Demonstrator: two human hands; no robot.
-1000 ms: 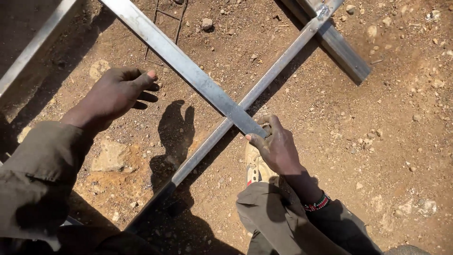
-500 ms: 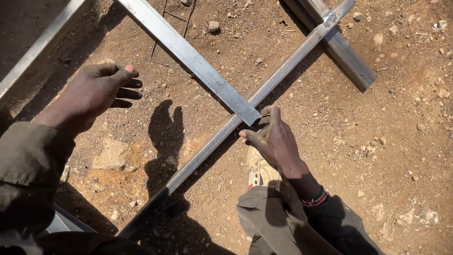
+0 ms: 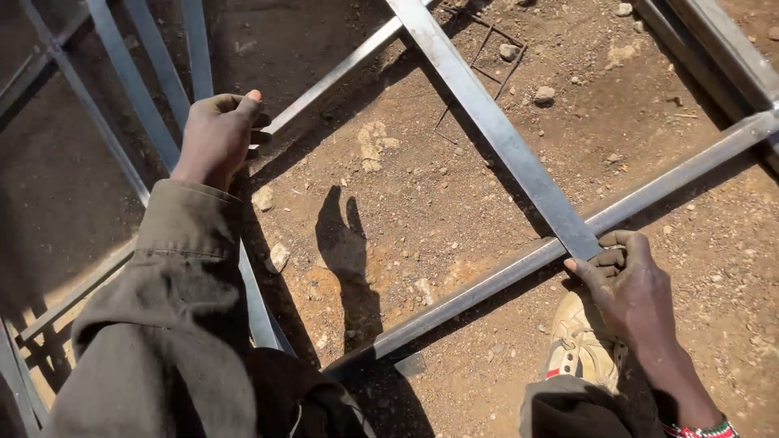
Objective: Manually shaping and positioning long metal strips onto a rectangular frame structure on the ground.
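Note:
My left hand is at the upper left, fingers curled, resting on a thin grey metal bar that runs up to the right. My right hand is at the lower right, its fingers closed around the lower end of a flat steel bar where it meets a long square steel tube lying diagonally on the dirt. The flat bar slants up to the top of the view. My tan shoe sits just under the right hand.
Several more grey metal bars form a frame on the left, partly in shadow. Heavier steel sections lie at the top right. The ground is brown dirt with small stones and thin bent wire.
The view has swung left and down, showing the frame bars at left. My left hand went from hovering open over the dirt to resting on a thin bar. My right hand stays at the bar joint.

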